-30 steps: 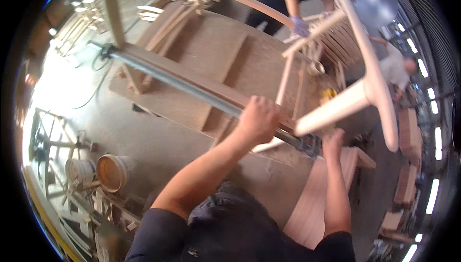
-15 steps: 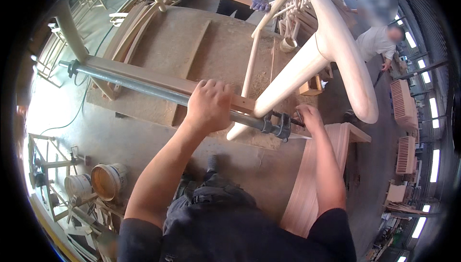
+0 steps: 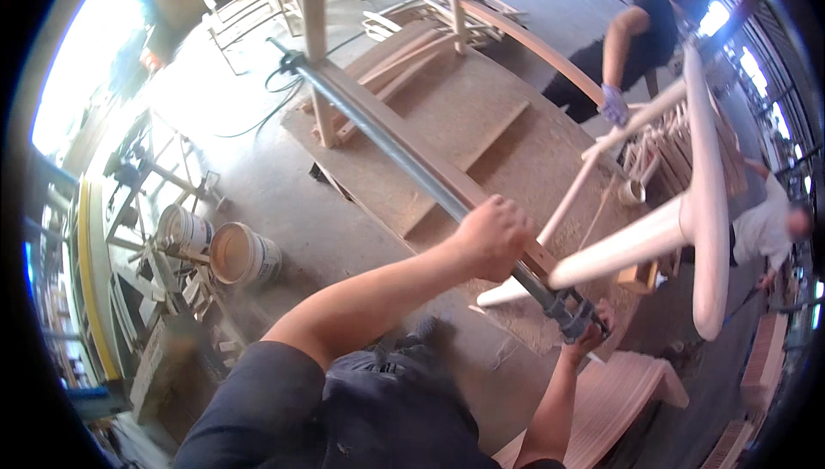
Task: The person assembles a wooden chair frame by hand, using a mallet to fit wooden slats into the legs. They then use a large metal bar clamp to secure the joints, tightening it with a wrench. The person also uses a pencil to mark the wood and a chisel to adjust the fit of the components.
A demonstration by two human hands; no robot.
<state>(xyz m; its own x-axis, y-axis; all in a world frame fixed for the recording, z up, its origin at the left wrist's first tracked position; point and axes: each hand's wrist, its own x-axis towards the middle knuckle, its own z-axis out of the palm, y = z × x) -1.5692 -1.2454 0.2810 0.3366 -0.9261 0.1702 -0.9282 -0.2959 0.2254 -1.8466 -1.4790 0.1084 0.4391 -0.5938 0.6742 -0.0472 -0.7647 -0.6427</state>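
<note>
A long grey pipe clamp [image 3: 369,130] lies along a wooden rail [image 3: 417,141] of a pale wooden chair frame. My left hand [image 3: 497,239] is closed around the clamp's pipe and seems to rest against the rail too. At the clamp's near end, my right hand [image 3: 595,330] grips the screw handle beside the metal jaw [image 3: 570,314]; part of the handle is hidden by my fingers. The frame's thick rounded leg [image 3: 623,241] meets the rail next to that jaw. A smooth curved top piece [image 3: 710,246] joins the leg on the right.
The frame stands over a dusty wooden board [image 3: 447,117]. A co-worker's gloved hand [image 3: 614,105] holds the frame's far side. Beside my right forearm is a stack of wooden slabs [image 3: 614,396]. Buckets [image 3: 244,254] stand at left. Another person [image 3: 765,224] is at far right.
My view has swung left, so the scene sits further right and lower. Both hands remain on the clamp; my right hand's fingers have shifted around the handle. More of the co-worker shows.
</note>
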